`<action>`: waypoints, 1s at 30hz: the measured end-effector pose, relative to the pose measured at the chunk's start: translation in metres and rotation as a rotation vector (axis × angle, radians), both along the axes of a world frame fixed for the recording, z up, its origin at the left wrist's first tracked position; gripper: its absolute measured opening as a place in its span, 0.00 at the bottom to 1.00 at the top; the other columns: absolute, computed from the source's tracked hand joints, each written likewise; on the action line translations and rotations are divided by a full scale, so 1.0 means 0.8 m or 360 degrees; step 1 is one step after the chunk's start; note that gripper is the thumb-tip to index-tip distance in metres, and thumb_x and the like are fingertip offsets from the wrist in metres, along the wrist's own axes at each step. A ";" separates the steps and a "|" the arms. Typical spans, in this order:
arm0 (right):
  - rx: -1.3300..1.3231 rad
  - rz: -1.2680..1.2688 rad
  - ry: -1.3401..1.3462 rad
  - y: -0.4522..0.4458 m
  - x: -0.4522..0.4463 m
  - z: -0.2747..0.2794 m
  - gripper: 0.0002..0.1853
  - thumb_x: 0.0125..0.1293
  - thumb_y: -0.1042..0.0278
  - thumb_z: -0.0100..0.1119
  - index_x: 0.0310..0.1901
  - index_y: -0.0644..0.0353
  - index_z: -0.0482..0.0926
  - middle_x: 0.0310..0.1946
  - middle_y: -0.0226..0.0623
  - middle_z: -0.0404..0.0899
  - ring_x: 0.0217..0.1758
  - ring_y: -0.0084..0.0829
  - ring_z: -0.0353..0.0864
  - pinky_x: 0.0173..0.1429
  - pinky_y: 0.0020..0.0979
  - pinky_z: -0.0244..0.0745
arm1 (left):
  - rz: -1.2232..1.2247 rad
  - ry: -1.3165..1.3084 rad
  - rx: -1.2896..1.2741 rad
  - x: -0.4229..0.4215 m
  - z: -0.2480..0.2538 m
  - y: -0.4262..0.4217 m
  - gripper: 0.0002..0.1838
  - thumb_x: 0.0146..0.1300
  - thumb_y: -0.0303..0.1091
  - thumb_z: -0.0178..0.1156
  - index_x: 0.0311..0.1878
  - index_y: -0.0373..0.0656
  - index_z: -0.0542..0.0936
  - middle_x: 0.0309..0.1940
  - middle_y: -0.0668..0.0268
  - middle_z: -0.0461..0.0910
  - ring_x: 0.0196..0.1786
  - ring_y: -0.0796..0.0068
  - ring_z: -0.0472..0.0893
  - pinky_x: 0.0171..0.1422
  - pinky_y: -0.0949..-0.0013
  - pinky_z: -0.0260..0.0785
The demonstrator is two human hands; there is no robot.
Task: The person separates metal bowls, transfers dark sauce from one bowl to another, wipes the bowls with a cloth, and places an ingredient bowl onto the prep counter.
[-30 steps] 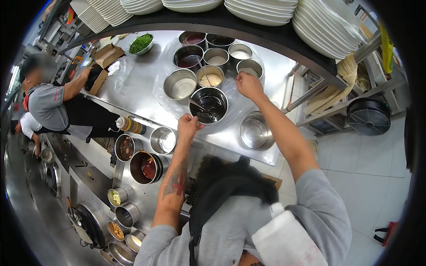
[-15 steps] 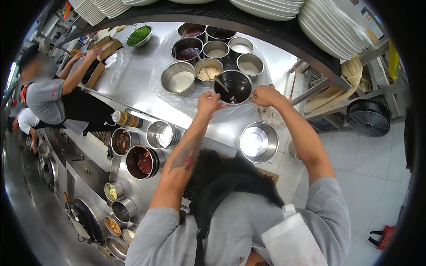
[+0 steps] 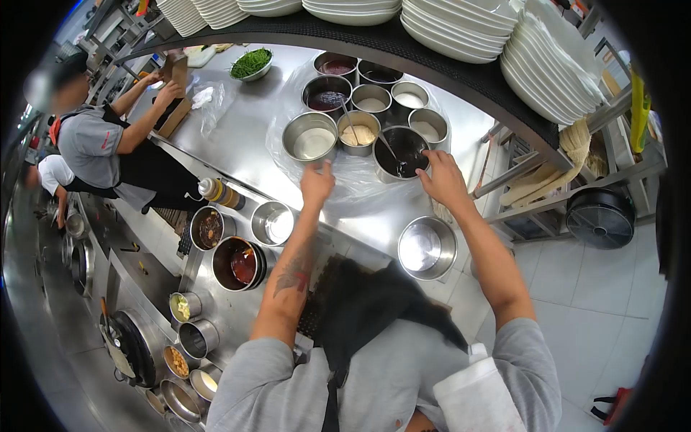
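My right hand [image 3: 443, 176] is at the right rim of a steel pot of dark sauce [image 3: 402, 153], thumb and fingers on the rim. A spoon leans inside that pot. My left hand [image 3: 317, 183] is just in front of a pot of pale contents [image 3: 309, 137]; its fingers are slightly blurred, and whether they hold anything cannot be made out. Between these pots stands a smaller pot of beige powder [image 3: 358, 134] with a spoon in it. An empty steel pot [image 3: 427, 248] stands at the table's front right corner.
More sauce pots [image 3: 327, 93] stand behind on plastic film. Stacked plates [image 3: 461, 29] line the overhead shelf. A bowl of chopped greens [image 3: 252, 65] is at the back left. Another person [image 3: 93, 144] handles a cardboard box. Several pots [image 3: 237, 263] stand at my left.
The dark sauce pot was lifted off its place, moved right, and now rests beside the powder pot. My left hand has let go of its rim and moved left.
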State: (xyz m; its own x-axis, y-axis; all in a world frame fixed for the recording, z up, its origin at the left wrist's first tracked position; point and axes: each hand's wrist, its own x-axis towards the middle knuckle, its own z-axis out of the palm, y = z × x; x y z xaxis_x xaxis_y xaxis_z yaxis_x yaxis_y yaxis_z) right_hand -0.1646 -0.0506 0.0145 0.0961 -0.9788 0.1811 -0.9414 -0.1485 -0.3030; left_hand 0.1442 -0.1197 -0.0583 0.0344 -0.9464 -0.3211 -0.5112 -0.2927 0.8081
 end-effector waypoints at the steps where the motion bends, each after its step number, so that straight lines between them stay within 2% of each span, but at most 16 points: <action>1: 0.0095 -0.0160 0.0002 -0.008 0.008 0.004 0.34 0.60 0.58 0.70 0.65 0.64 0.71 0.55 0.52 0.79 0.62 0.50 0.77 0.64 0.46 0.73 | 0.0531 0.0859 0.0154 0.008 -0.004 -0.014 0.27 0.76 0.43 0.54 0.63 0.24 0.68 0.49 0.40 0.81 0.49 0.50 0.86 0.51 0.58 0.82; 2: 0.0196 -0.0320 0.0006 -0.015 0.012 0.007 0.38 0.58 0.55 0.72 0.67 0.65 0.69 0.55 0.54 0.79 0.61 0.52 0.78 0.64 0.46 0.74 | 0.0535 0.0862 0.0157 0.014 -0.010 -0.027 0.27 0.76 0.43 0.54 0.63 0.24 0.68 0.49 0.40 0.81 0.49 0.50 0.86 0.51 0.58 0.82; 4: 0.0400 -0.0368 -0.0018 -0.036 0.011 0.000 0.44 0.55 0.53 0.75 0.68 0.67 0.67 0.55 0.56 0.80 0.61 0.53 0.79 0.64 0.45 0.74 | 0.0638 0.1634 0.0234 0.020 -0.014 -0.046 0.26 0.80 0.38 0.47 0.64 0.18 0.61 0.56 0.38 0.74 0.57 0.47 0.82 0.59 0.59 0.81; 8: 0.0630 -0.0353 -0.0201 -0.062 0.004 -0.017 0.54 0.47 0.49 0.80 0.71 0.70 0.63 0.55 0.60 0.81 0.61 0.53 0.81 0.66 0.42 0.75 | 0.0663 0.1738 0.0227 0.016 -0.001 -0.048 0.22 0.80 0.30 0.44 0.63 0.15 0.59 0.59 0.36 0.71 0.59 0.48 0.81 0.62 0.58 0.80; 12: 0.0628 -0.0352 -0.0332 -0.061 0.008 -0.004 0.55 0.47 0.49 0.80 0.71 0.72 0.63 0.55 0.60 0.81 0.62 0.52 0.80 0.66 0.42 0.75 | 0.0561 0.1744 0.0222 0.023 -0.005 -0.049 0.22 0.79 0.29 0.46 0.63 0.15 0.60 0.60 0.35 0.71 0.60 0.48 0.81 0.63 0.58 0.80; 15: 0.0599 -0.0338 -0.0331 -0.061 0.018 0.003 0.49 0.53 0.51 0.78 0.69 0.69 0.64 0.53 0.61 0.81 0.60 0.55 0.81 0.64 0.44 0.76 | 0.0462 0.1754 0.0274 0.042 -0.015 -0.053 0.21 0.79 0.30 0.47 0.62 0.18 0.64 0.59 0.39 0.74 0.58 0.50 0.82 0.61 0.56 0.80; 18: 0.0111 -0.0503 0.0028 -0.063 0.031 0.001 0.38 0.57 0.55 0.74 0.64 0.68 0.70 0.47 0.58 0.83 0.55 0.54 0.83 0.61 0.46 0.77 | 0.0303 0.1685 0.0332 0.072 -0.036 -0.060 0.19 0.79 0.31 0.49 0.62 0.24 0.67 0.60 0.46 0.76 0.57 0.54 0.82 0.60 0.54 0.78; 19: -0.0073 -0.0361 -0.0014 -0.068 0.038 0.008 0.33 0.59 0.56 0.72 0.60 0.67 0.74 0.46 0.56 0.84 0.53 0.53 0.83 0.59 0.46 0.77 | 0.0219 0.1621 0.0325 0.068 -0.026 -0.054 0.18 0.78 0.32 0.49 0.62 0.28 0.69 0.61 0.49 0.77 0.57 0.57 0.83 0.59 0.52 0.78; 20: -0.0257 -0.0215 -0.0057 -0.071 0.049 0.012 0.27 0.60 0.58 0.70 0.57 0.65 0.78 0.44 0.53 0.84 0.52 0.52 0.84 0.58 0.47 0.77 | 0.0376 0.1522 0.0385 0.063 -0.017 -0.045 0.20 0.77 0.33 0.49 0.67 0.32 0.70 0.59 0.52 0.78 0.65 0.58 0.77 0.67 0.55 0.72; 21: -0.0042 -0.0104 -0.0144 -0.067 0.069 0.021 0.24 0.61 0.57 0.68 0.54 0.64 0.80 0.45 0.51 0.84 0.51 0.51 0.83 0.58 0.45 0.78 | 0.0369 0.1529 0.0396 0.055 -0.021 -0.035 0.20 0.77 0.33 0.49 0.67 0.32 0.70 0.59 0.52 0.78 0.65 0.58 0.77 0.67 0.55 0.72; 23: 0.0447 0.0226 -0.0195 -0.051 0.115 0.025 0.19 0.63 0.55 0.66 0.47 0.62 0.84 0.47 0.47 0.84 0.51 0.48 0.84 0.57 0.41 0.79 | -0.0170 0.0003 -0.0374 0.040 -0.029 -0.016 0.16 0.77 0.39 0.51 0.60 0.40 0.75 0.51 0.50 0.84 0.58 0.53 0.81 0.63 0.53 0.73; 25: 0.0141 0.0726 -0.0204 -0.031 0.139 -0.052 0.26 0.64 0.50 0.65 0.58 0.60 0.80 0.48 0.48 0.85 0.54 0.48 0.84 0.60 0.46 0.77 | -0.0388 -0.0200 -0.0568 0.019 -0.013 0.018 0.17 0.75 0.44 0.53 0.53 0.42 0.81 0.46 0.49 0.85 0.60 0.53 0.79 0.70 0.45 0.65; 26: 0.0804 0.0662 0.0334 -0.024 0.158 -0.031 0.31 0.65 0.48 0.63 0.63 0.61 0.76 0.53 0.51 0.83 0.58 0.49 0.82 0.63 0.46 0.75 | -0.0773 -0.0686 -0.0477 0.013 -0.002 0.029 0.18 0.75 0.46 0.52 0.48 0.42 0.84 0.46 0.50 0.85 0.60 0.54 0.78 0.72 0.41 0.60; 27: 0.0808 0.0666 0.0334 -0.022 0.161 -0.035 0.31 0.65 0.48 0.63 0.63 0.61 0.76 0.53 0.51 0.83 0.58 0.49 0.82 0.63 0.46 0.75 | -0.1152 -0.1173 -0.0366 0.010 0.002 0.038 0.20 0.75 0.47 0.52 0.43 0.41 0.86 0.47 0.50 0.85 0.60 0.55 0.78 0.74 0.37 0.56; 29: 0.1373 0.0778 0.0297 -0.025 0.164 -0.035 0.31 0.64 0.47 0.65 0.61 0.63 0.77 0.55 0.54 0.81 0.63 0.51 0.78 0.67 0.44 0.72 | -0.1023 -0.1265 -0.0531 0.013 -0.010 0.041 0.21 0.73 0.48 0.54 0.36 0.43 0.89 0.46 0.53 0.84 0.61 0.57 0.77 0.76 0.34 0.49; 30: 0.1244 0.0695 0.0229 -0.014 0.161 -0.010 0.31 0.66 0.48 0.64 0.63 0.62 0.76 0.57 0.54 0.80 0.64 0.51 0.76 0.69 0.44 0.71 | -0.0876 -0.1129 -0.0755 0.014 0.004 0.044 0.20 0.72 0.47 0.56 0.36 0.43 0.88 0.46 0.54 0.84 0.60 0.57 0.77 0.76 0.34 0.49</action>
State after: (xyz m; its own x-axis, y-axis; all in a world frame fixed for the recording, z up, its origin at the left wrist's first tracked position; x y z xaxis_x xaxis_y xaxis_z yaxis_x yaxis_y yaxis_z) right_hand -0.0359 -0.0621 0.0065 0.4578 -0.6889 -0.5620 -0.8861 -0.3025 -0.3511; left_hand 0.1557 -0.0843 -0.0554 -0.4082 -0.9127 0.0168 -0.8851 0.4002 0.2375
